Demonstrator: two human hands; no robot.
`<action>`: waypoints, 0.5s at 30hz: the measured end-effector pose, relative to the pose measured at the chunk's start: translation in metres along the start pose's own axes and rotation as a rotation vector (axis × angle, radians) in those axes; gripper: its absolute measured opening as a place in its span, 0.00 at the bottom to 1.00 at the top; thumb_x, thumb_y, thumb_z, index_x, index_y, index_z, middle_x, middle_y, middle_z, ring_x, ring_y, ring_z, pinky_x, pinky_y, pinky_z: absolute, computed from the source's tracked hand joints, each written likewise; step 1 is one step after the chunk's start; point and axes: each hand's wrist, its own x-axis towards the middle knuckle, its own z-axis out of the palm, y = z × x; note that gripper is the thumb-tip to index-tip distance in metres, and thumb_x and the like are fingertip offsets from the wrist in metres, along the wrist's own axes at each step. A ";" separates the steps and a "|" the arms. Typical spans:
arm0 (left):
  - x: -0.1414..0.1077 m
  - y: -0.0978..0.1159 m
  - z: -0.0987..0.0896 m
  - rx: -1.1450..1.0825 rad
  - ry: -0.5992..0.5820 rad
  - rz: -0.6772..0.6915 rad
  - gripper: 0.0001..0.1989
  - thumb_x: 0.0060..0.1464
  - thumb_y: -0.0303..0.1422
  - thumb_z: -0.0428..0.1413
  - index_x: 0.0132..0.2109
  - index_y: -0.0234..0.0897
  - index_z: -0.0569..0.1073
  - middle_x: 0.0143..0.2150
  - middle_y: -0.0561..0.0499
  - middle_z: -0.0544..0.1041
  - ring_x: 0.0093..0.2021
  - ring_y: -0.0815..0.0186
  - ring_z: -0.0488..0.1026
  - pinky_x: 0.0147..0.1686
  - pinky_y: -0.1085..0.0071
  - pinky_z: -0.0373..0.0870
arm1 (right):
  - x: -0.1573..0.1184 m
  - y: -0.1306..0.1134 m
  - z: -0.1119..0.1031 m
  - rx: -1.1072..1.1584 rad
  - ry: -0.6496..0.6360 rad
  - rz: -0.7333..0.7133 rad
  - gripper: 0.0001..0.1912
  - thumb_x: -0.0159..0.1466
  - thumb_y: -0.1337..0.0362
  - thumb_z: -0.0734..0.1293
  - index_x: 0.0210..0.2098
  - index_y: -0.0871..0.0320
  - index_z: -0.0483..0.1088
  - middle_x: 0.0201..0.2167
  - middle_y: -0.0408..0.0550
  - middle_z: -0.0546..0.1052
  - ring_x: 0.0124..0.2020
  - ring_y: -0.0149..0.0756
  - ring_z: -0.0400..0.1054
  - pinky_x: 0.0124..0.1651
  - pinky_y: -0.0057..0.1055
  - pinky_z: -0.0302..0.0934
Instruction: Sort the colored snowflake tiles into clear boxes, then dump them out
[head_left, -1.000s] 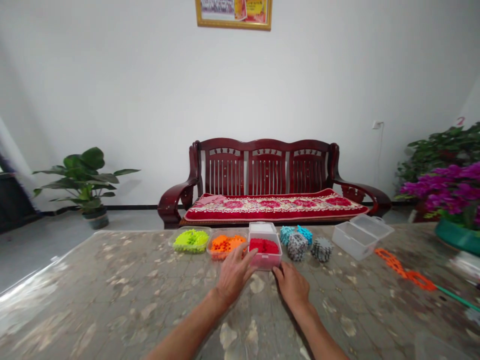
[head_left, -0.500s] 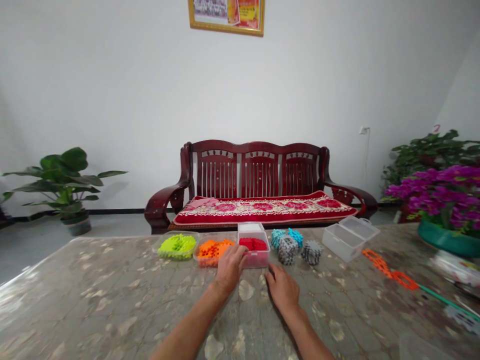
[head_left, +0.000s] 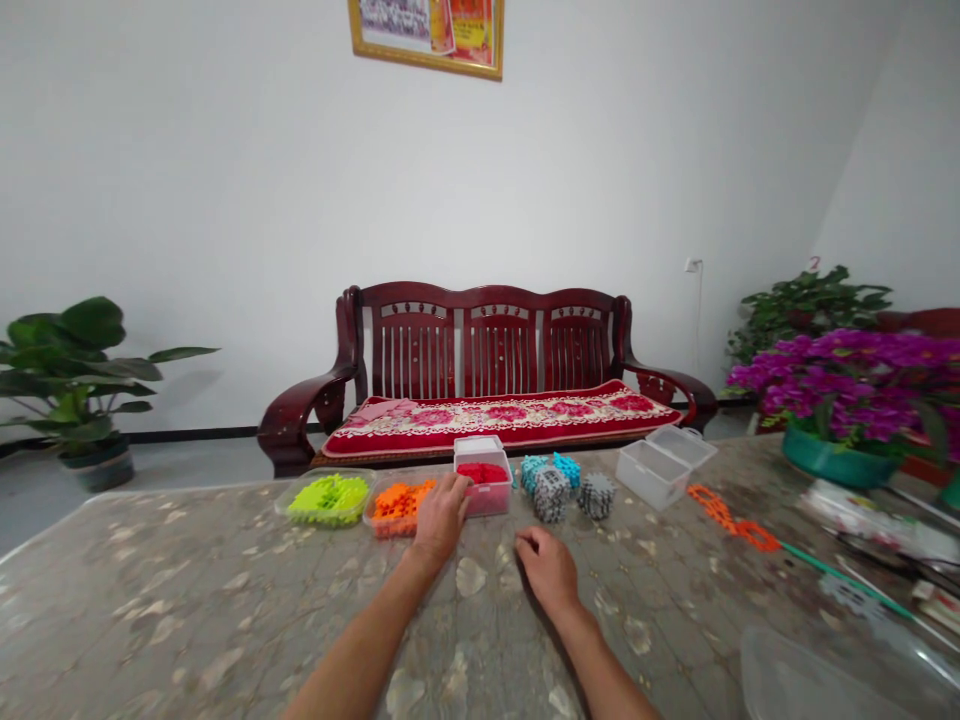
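My left hand (head_left: 442,514) is at the left side of a clear plastic box (head_left: 489,502), its fingers bent over the rim. Inside the box lies a heap of red plastic pieces (head_left: 482,473), and its lid stands raised at the back. My right hand (head_left: 550,568) rests low over the table, a little in front of the box and apart from it. Its fingers are curled in, and whatever they may hold is hidden. Beside my left hand is a clear tub of orange pieces (head_left: 397,504). Farther left sits a tub of yellow-green pieces (head_left: 328,497).
Grey (head_left: 551,495) and blue (head_left: 567,468) clusters of interlocking pieces stand right of the box. Beyond them is an open clear container (head_left: 652,474). An orange linked chain (head_left: 735,520), a green stick (head_left: 847,578) and a purple-flowered pot (head_left: 832,455) occupy the table's right side.
The view has turned slightly right. My right hand has drawn back from the box's front corner, its fingers curling in more. My left hand stays at the box's left side.
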 end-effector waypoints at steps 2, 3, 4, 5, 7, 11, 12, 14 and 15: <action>-0.008 0.004 -0.002 0.000 0.023 0.003 0.16 0.59 0.24 0.54 0.54 0.41 0.71 0.53 0.45 0.74 0.50 0.57 0.74 0.48 0.62 0.72 | -0.002 0.001 -0.002 0.031 0.001 -0.021 0.14 0.63 0.64 0.61 0.38 0.54 0.79 0.39 0.46 0.83 0.41 0.37 0.76 0.44 0.28 0.63; -0.015 0.007 -0.003 -0.003 0.032 0.007 0.19 0.59 0.24 0.54 0.56 0.42 0.69 0.55 0.44 0.72 0.52 0.56 0.73 0.51 0.60 0.71 | -0.003 0.002 -0.002 0.046 0.001 -0.031 0.14 0.63 0.65 0.61 0.38 0.54 0.79 0.38 0.46 0.83 0.41 0.37 0.76 0.44 0.28 0.63; -0.023 0.011 -0.004 -0.008 0.037 0.014 0.20 0.59 0.24 0.53 0.58 0.42 0.69 0.57 0.44 0.71 0.54 0.55 0.72 0.52 0.58 0.71 | -0.004 0.002 -0.003 0.060 0.002 -0.040 0.13 0.62 0.65 0.62 0.37 0.55 0.79 0.38 0.46 0.83 0.41 0.37 0.76 0.44 0.28 0.63; -0.032 0.015 -0.005 -0.019 0.034 0.031 0.20 0.59 0.25 0.53 0.58 0.42 0.69 0.56 0.44 0.71 0.54 0.55 0.71 0.53 0.58 0.71 | -0.004 0.002 -0.004 0.072 0.003 -0.048 0.13 0.62 0.66 0.62 0.37 0.55 0.79 0.37 0.46 0.83 0.40 0.37 0.76 0.44 0.27 0.63; -0.053 0.022 -0.007 -0.063 -0.002 0.087 0.18 0.59 0.25 0.52 0.55 0.43 0.71 0.54 0.45 0.73 0.54 0.57 0.72 0.54 0.60 0.71 | -0.006 0.002 -0.005 0.090 0.008 -0.061 0.13 0.61 0.67 0.62 0.37 0.56 0.79 0.37 0.46 0.83 0.40 0.36 0.76 0.44 0.27 0.63; -0.084 0.033 -0.009 -0.158 -0.186 0.179 0.16 0.59 0.25 0.52 0.52 0.43 0.74 0.53 0.46 0.74 0.53 0.58 0.73 0.52 0.62 0.73 | -0.012 0.001 -0.009 0.100 0.026 -0.065 0.13 0.59 0.70 0.63 0.36 0.55 0.79 0.36 0.46 0.82 0.40 0.36 0.75 0.45 0.27 0.63; -0.089 0.035 -0.010 -0.151 -0.234 0.172 0.16 0.59 0.26 0.52 0.52 0.43 0.74 0.54 0.46 0.74 0.54 0.58 0.73 0.53 0.61 0.73 | -0.015 0.001 -0.010 0.099 0.032 -0.062 0.13 0.59 0.70 0.63 0.36 0.55 0.79 0.36 0.46 0.82 0.40 0.36 0.75 0.45 0.26 0.63; -0.096 0.038 -0.011 -0.104 -0.304 0.143 0.16 0.60 0.27 0.52 0.53 0.42 0.74 0.55 0.46 0.74 0.55 0.57 0.72 0.56 0.59 0.71 | -0.021 0.000 -0.010 0.096 0.040 -0.060 0.13 0.59 0.70 0.63 0.37 0.56 0.79 0.37 0.46 0.82 0.40 0.35 0.75 0.45 0.26 0.63; -0.099 0.039 -0.010 -0.073 -0.324 0.129 0.16 0.61 0.28 0.52 0.55 0.42 0.73 0.56 0.45 0.74 0.56 0.57 0.72 0.57 0.58 0.70 | -0.024 0.000 -0.010 0.093 0.042 -0.060 0.13 0.59 0.70 0.62 0.37 0.56 0.79 0.37 0.46 0.82 0.40 0.35 0.75 0.46 0.26 0.63</action>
